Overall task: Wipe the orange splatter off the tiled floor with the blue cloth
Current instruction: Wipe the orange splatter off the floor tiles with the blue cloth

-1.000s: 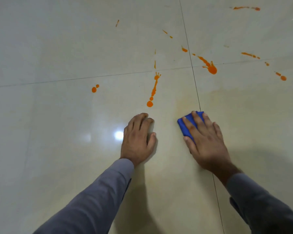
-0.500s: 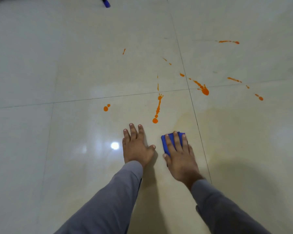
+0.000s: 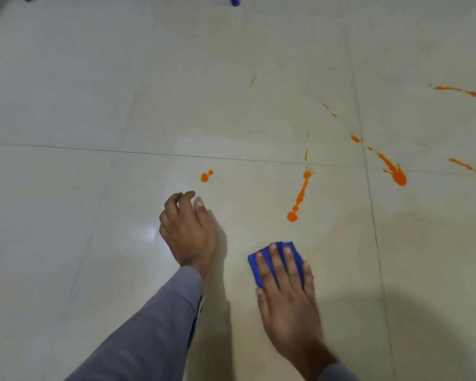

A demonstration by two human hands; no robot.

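Orange splatter marks the pale tiled floor: a dotted streak (image 3: 301,193) in the middle, two small dots (image 3: 205,176) to its left, a larger blob (image 3: 396,173) and thin streaks (image 3: 455,90) to the right. A folded blue cloth (image 3: 254,264) lies on the floor just below the dotted streak. My right hand (image 3: 283,292) presses flat on the cloth with straight fingers and covers most of it. To the left, my left hand (image 3: 188,229) rests on the bare tile below the two dots, holding nothing, its fingers loosely curled.
Thin grout lines (image 3: 368,188) cross the glossy tiles. A faint yellowish smear (image 3: 338,232) spreads right of the cloth. Two blue furniture legs (image 3: 234,0) stand at the top edge. A dark shadow lies at the lower right.
The view has swung left and closer to the floor. My left hand has moved left, away from the right hand, and its fingers have curled. The right hand stays flat on the cloth.
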